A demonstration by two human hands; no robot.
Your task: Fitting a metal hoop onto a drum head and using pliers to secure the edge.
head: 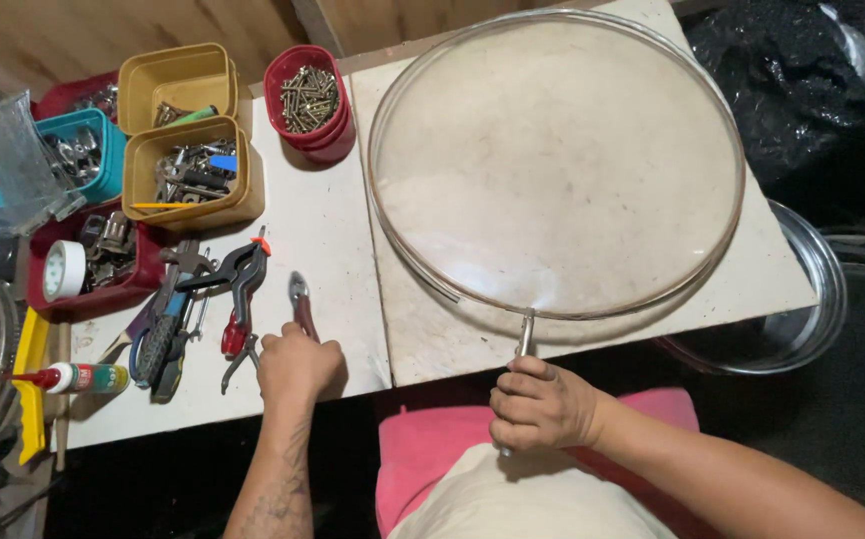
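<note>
So you've got the white, scuffed counter (332,240) in front of you, and the biggest thing on it is that large round clear dome with a metal rim (556,160), lying flat on the right half. Your right hand (542,404) is curled tight around the thin metal handle (524,337) that sticks out from the dome's near edge, past the counter edge and over your lap. Left of the dome sit mustard-yellow plastic tubs (188,172) full of hardware, plus a red round cup of brass screws (309,100). Your left hand (295,367) is closed on the dark red grips of a pair of pliers (299,299), whose nose lies on the counter pointing away from you.
</note>
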